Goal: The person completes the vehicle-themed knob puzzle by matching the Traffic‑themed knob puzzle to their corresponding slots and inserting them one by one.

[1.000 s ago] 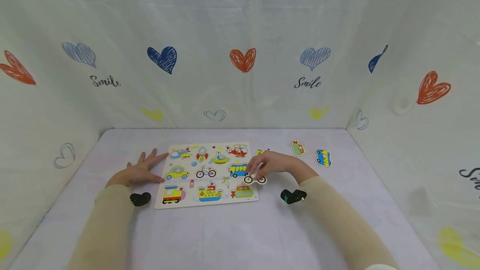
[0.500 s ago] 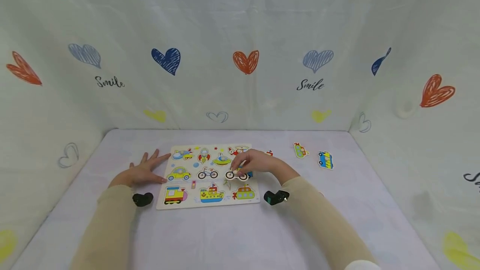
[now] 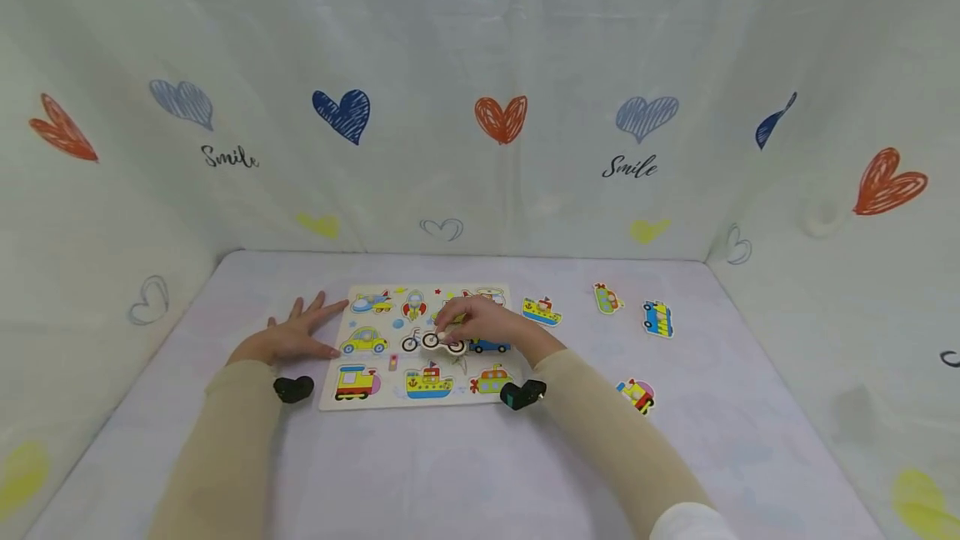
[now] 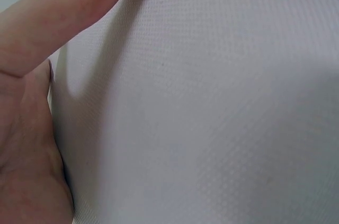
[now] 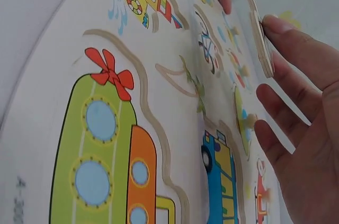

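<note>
My right hand (image 3: 483, 329) pinches a bicycle puzzle piece (image 3: 450, 347) by its knob, over the middle of the wooden puzzle board (image 3: 465, 402). In the right wrist view the piece (image 5: 259, 44) appears edge-on, raised off the board, apart from the bicycle recess (image 5: 207, 44). The recess lies just left of the piece in the head view, partly covered by it. My left hand (image 3: 288, 340) lies beside the board's left edge with fingers spread. Its thumb (image 4: 69, 17) touches that edge. The right hand hides part of the board's upper right.
Loose pieces lie right of the board: a ship (image 3: 542, 312), a submarine (image 3: 607, 298), a bus (image 3: 657, 319) and a train (image 3: 637, 396). Knobbed pieces, among them a flying saucer (image 5: 242, 121), sit in the board. A curtain with hearts (image 3: 501, 190) stands behind the table.
My right hand has carried the bicycle piece leftward from the board's right edge to its middle. The ship and train pieces have come into fuller view. My left hand stays at the board's edge.
</note>
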